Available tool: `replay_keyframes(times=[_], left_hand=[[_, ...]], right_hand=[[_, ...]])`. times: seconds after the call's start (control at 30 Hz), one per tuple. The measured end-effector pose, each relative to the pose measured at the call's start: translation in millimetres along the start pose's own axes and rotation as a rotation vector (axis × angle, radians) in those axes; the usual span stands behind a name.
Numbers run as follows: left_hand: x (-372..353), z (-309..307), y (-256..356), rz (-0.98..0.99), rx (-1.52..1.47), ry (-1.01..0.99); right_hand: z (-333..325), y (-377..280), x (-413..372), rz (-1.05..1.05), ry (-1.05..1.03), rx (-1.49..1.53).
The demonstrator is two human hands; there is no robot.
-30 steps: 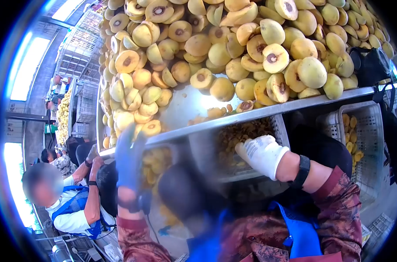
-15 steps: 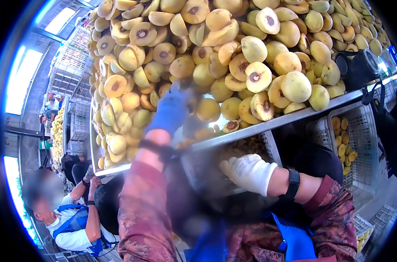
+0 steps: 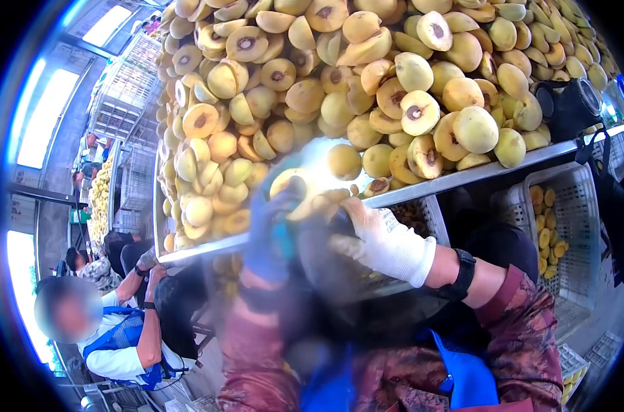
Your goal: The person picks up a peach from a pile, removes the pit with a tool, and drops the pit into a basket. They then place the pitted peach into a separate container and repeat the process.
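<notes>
Left grip closed around a fruit half near the tabletop's edge, the worker's right grip too blurred to tell, slick flesh or hurried handling could let the piece slip.

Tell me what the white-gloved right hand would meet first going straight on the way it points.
Judging by this view, the right hand would likely first meet the fruit half at the blue-gloved left hand; blur leaves the depth between them unclear.
</notes>
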State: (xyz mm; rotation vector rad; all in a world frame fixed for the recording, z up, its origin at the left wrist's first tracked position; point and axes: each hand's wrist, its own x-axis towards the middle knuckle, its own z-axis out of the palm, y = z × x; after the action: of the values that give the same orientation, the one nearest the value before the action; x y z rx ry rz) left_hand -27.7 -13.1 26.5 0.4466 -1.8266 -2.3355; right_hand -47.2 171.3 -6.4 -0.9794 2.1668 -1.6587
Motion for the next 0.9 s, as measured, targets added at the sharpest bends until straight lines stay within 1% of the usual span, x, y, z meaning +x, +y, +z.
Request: replay_keyframes(times=[0.03, 0.1, 0.2, 0.27, 0.3, 0.4, 0.5, 0.6, 0.67, 0.77, 0.83, 0.9], left_hand=[[-7.2, -1.1, -7.1, -0.001, -0.1, 0.015], [-18.4, 10.2, -14.7, 0.051, -0.082, 0.005], [-20.8, 15.6, -15.1, 0.312, 0.335, -0.014], [-23.9, 24.6, -12.9, 0.027, -0.288, 0.042], [-23.9, 25.2, -15.1, 0.053, -0.218, 0.058], [-26.6, 32.5, -12.4, 0.107, -0.131, 0.119], [-26.1, 18.0, -28.2, 0.157, -0.005, 0.046], [-24.9, 13.7, -38.1, 0.196, 0.025, 0.055], [-24.7, 15.3, -40.3, 0.358, 0.288, 0.06], [-24.6, 15.3, -35.0, 0.509, 0.588, -0.003], [-26.3, 16.2, -33.7, 0.532, 0.606, -0.027], [-29.0, 18.4, -36.6, 0.496, 0.473, -0.008]], right_hand=[[3.0, 0.1, 0.2, 0.004, 0.011, -0.014], [6.7, 0.1, -0.9, 0.018, 0.0, -0.07], [6.6, -1.6, -3.2, 0.077, -0.035, -0.108], [6.5, -5.5, -2.5, 0.107, -0.047, -0.116], [6.4, -7.2, -1.7, 0.112, -0.043, -0.122], [11.7, -0.6, 0.1, 0.111, -0.065, -0.149], [12.3, -3.7, 1.8, 0.133, -0.066, -0.105], [10.5, -7.6, 2.0, 0.135, -0.073, -0.089], [12.6, -5.5, 1.2, 0.112, -0.064, -0.092], [19.6, 0.6, -1.3, 0.071, -0.032, -0.081], [26.5, 5.0, -2.6, 0.058, -0.028, -0.066], [29.1, 5.2, -3.0, 0.093, -0.06, -0.021]])
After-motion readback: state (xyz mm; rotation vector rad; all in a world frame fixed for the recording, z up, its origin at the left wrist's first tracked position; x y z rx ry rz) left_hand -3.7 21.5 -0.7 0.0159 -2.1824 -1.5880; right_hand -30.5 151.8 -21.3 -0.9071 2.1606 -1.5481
